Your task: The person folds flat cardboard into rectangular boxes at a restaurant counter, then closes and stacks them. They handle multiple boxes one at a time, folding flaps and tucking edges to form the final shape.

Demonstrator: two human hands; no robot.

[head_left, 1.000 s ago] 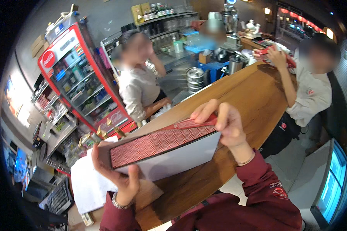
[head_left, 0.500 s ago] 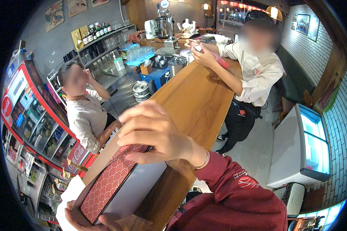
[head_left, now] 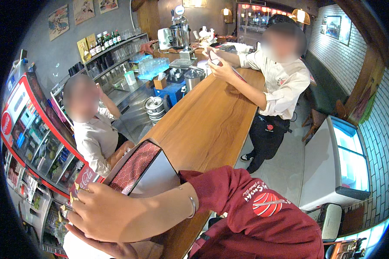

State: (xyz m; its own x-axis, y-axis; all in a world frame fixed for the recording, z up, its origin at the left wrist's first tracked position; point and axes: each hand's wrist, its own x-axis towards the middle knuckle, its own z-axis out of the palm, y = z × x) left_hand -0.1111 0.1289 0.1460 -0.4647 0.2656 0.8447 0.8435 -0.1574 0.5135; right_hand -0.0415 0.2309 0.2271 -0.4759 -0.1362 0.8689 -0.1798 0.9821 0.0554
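A long box (head_left: 139, 166) with a red wave pattern on its upper face and plain pale sides lies at the near left of the wooden counter. My right hand (head_left: 112, 213), with a bangle at the wrist, reaches across over the box's near end. Its fingers bend down together at the left; what they grip is hidden beneath them. Below it, only a part of my left hand (head_left: 116, 249) shows at the lower edge, and its fingers are covered. Something white, like cloth or paper (head_left: 80, 247), lies next to the hands.
The wooden counter (head_left: 207, 116) runs away from me. Beyond its far right side a person (head_left: 285, 82) in a pale shirt holds a red-edged object. Another person (head_left: 93, 140) stands left of the counter, before a red drinks fridge (head_left: 34, 142). A steel keg (head_left: 154, 105) stands behind the counter.
My right hand has moved from the box's far end back toward me, to its near end, uncovering the patterned face. My left hand is now mostly covered by it.
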